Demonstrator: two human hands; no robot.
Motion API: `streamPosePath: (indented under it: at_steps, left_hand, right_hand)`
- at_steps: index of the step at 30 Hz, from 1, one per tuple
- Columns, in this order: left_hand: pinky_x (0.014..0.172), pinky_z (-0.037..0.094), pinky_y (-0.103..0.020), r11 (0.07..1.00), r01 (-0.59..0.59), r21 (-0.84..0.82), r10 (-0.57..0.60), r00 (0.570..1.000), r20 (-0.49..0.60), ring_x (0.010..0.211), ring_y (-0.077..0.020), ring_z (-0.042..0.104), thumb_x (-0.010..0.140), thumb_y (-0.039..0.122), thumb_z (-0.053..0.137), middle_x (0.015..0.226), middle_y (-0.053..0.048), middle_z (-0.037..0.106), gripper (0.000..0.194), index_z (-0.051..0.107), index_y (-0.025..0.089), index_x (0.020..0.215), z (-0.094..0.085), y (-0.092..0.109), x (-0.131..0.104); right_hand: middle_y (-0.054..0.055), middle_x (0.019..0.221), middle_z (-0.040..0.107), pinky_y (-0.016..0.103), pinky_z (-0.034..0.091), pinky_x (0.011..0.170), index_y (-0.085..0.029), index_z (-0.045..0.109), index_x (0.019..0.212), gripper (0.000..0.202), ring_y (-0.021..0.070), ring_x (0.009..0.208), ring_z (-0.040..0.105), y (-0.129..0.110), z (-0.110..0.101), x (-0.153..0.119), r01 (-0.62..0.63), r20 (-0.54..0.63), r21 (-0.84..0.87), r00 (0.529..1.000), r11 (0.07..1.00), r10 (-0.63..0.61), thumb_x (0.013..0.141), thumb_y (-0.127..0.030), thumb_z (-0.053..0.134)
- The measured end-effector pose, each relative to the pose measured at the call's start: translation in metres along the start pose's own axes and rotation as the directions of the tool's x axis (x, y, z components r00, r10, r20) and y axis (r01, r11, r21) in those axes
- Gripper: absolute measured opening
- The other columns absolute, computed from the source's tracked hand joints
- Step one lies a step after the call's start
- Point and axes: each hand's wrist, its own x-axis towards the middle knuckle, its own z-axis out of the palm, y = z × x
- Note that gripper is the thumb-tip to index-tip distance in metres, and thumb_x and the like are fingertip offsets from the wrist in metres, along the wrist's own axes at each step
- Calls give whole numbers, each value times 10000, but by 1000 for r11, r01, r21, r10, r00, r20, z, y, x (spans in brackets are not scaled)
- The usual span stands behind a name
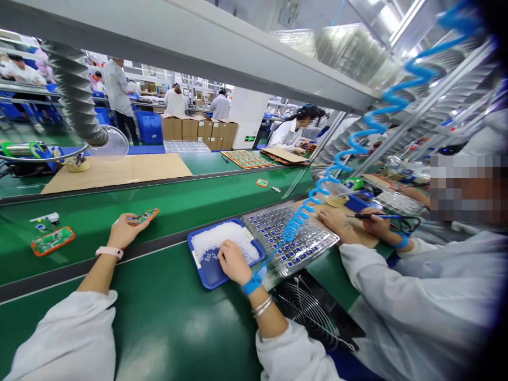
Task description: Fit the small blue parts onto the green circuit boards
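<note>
My left hand [127,231] holds a small green circuit board with an orange frame [147,216] by its left end, above the green belt [95,211]. In a blue tray [210,278] lie many small white pieces [214,238]. My right hand [235,260] is over the tray's front part with its fingers pinched together; whether a piece is between them is too small to tell. A blue band with a coiled cord circles my right wrist. Another orange-framed board [53,241] lies on the belt at the far left.
Right of the tray lies a clear plastic tray of blue parts [293,238]. A co-worker's hands [375,225] hold a thin tool beside it. A black fan [307,307] sits at the front edge. The blue coiled cord [329,174] hangs down; a grey duct [75,90] hangs at left.
</note>
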Motion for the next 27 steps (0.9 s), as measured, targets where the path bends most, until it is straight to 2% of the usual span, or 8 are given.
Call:
streamPosePath:
  at_steps: [3, 6, 9, 12, 14, 16, 22, 27]
  left_hand:
    - [829, 509, -372, 973, -146, -181, 151, 989, 10, 915, -242, 638, 600, 566, 662, 1017, -112, 646, 625, 463, 164, 1036, 3, 0, -39]
    - [868, 493, -378, 930, -329, -163, 344, 936, 74, 929, -232, 621, 613, 540, 667, 1029, -79, 629, 563, 476, 184, 1005, 4, 0, -85]
    - [884, 474, -370, 885, -457, -90, 465, 859, 213, 950, -227, 601, 660, 473, 660, 1043, -60, 618, 501, 488, 197, 1041, 0, -2, -126]
    - [898, 457, -360, 809, -580, -93, 574, 747, 337, 1002, -231, 572, 687, 388, 652, 1093, -69, 596, 434, 517, 203, 1056, -5, -7, -155]
    - [928, 438, -363, 749, -651, -128, 640, 659, 394, 1053, -238, 543, 693, 357, 654, 1125, -72, 583, 422, 536, 213, 1072, -8, -10, -169]
    - [952, 424, -373, 720, -677, -154, 669, 617, 415, 1093, -244, 519, 701, 365, 662, 1159, -70, 572, 465, 533, 231, 1127, -8, -10, -178]
    - [875, 476, -325, 825, -517, -228, 563, 787, 251, 986, -191, 578, 871, 368, 478, 1018, -48, 641, 229, 638, 227, 956, 5, 3, -187]
    - [821, 494, -312, 860, -428, -277, 494, 834, 244, 893, -182, 608, 849, 385, 501, 930, -32, 664, 236, 667, 218, 837, 16, 8, -186]
  right_hand:
    - [65, 856, 531, 312, 365, 759, -161, 538, 727, 150, 179, 833, 484, 1, 0, 1, 8, 11, 4, 1000, 1000, -8, 807, -75, 445]
    - [75, 885, 528, 328, 367, 782, -164, 525, 736, 154, 187, 859, 478, 1, -4, 3, 13, -8, 30, 1000, 999, -13, 823, -91, 422]
    - [77, 924, 517, 356, 371, 835, -177, 506, 741, 139, 195, 918, 476, -12, -12, 3, 82, -113, 193, 992, 978, -61, 831, -112, 423]
    - [70, 965, 505, 346, 388, 877, -192, 496, 763, 116, 178, 971, 485, -44, -14, -6, 241, -192, 480, 967, 844, -166, 845, -143, 431]
    - [66, 979, 507, 332, 403, 881, -196, 494, 772, 102, 165, 973, 496, -70, -7, -18, 295, -182, 606, 955, 739, -232, 853, -163, 441]
    - [64, 981, 513, 323, 415, 879, -201, 494, 780, 84, 160, 979, 503, -91, 7, -29, 307, -126, 658, 945, 687, -302, 842, -157, 458]
    - [61, 974, 511, 349, 417, 902, -204, 479, 759, 112, 172, 1002, 490, -102, 40, -38, 281, -72, 648, 948, 708, -311, 791, -97, 492]
    - [51, 964, 505, 338, 430, 883, -204, 481, 766, 113, 161, 977, 503, -99, 38, -37, 269, -78, 669, 953, 693, -294, 796, -96, 496]
